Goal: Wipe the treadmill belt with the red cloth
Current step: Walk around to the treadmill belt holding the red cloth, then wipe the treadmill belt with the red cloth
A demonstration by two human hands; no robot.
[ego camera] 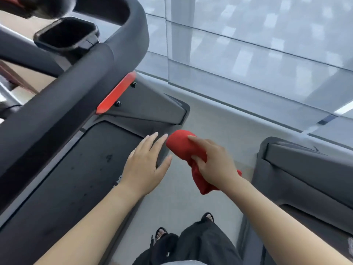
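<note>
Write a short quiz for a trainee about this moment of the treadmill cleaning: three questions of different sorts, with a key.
1. True or false: the left hand holds the red cloth.
2. Where is the red cloth? A) bunched in the right hand, off the right edge of the treadmill belt; B) spread flat on the belt; C) not in view at all.
3. Fill in: the left hand's fingers are ____ (straight or curled).
Key: 1 false; 2 A; 3 straight.
</note>
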